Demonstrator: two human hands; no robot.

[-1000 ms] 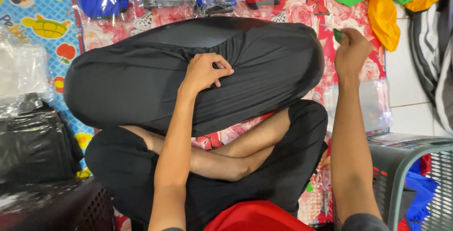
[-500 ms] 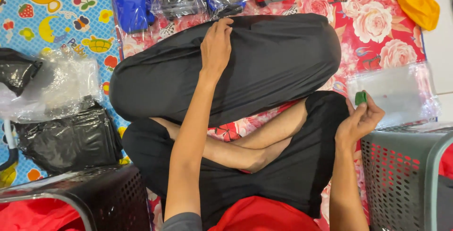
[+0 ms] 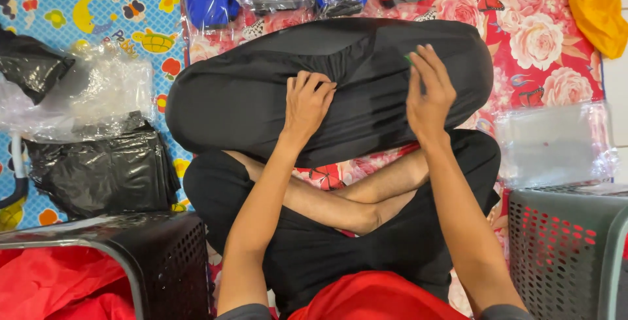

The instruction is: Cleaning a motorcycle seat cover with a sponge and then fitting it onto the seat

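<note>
Black cloth [image 3: 261, 98] draped over raised knee. Left hand [image 3: 307, 101] curled, fingers [image 3: 320, 88] bunching fabric. Right hand [image 3: 428, 94] pressed near-flat on cloth, small green bit [image 3: 408, 59] under fingertips. Clear plastic bag [image 3: 556, 143] right, on floral mat [image 3: 543, 45]; black bags [image 3: 104, 169] left.

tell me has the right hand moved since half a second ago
Yes. The right hand has swung in from beside the grey basket on the right to rest on the black fabric over the knee, close to the left hand.

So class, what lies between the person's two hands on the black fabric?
Head view: only bare black fabric between left hand and right hand.
</note>
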